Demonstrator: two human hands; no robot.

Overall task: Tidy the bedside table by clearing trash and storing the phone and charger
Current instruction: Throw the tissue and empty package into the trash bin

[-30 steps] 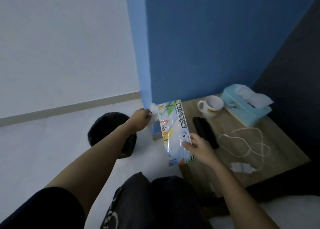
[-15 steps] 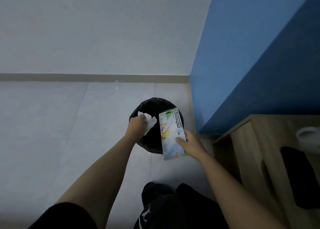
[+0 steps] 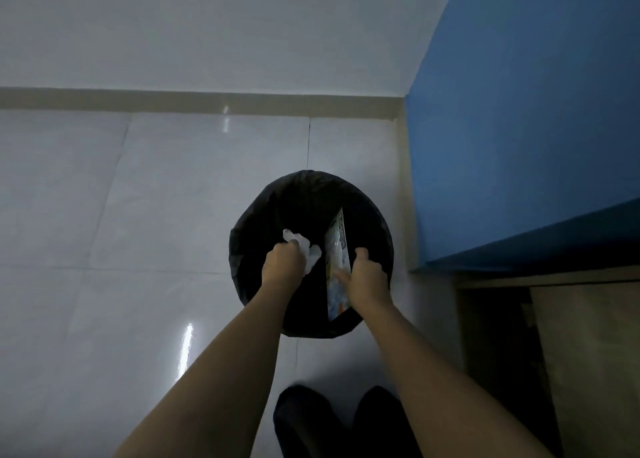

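A round bin lined with a black bag (image 3: 304,194) stands on the white tiled floor. Over its opening, my left hand (image 3: 282,267) is closed around a crumpled white tissue (image 3: 304,249). Beside it, my right hand (image 3: 365,279) grips a flat scissors package (image 3: 337,249), held edge-on and tilted down into the bin's mouth. The phone and charger are out of view.
The wooden bedside table (image 3: 568,336) shows only its side at the lower right, against a blue wall (image 3: 519,145). My dark-clad knees (image 3: 343,423) sit at the bottom, just behind the bin. White floor tiles spread to the left.
Both hands have carried the tissue and the scissors package from the table across to the bin, and the package has turned edge-on over the opening. My view has swung left and down.
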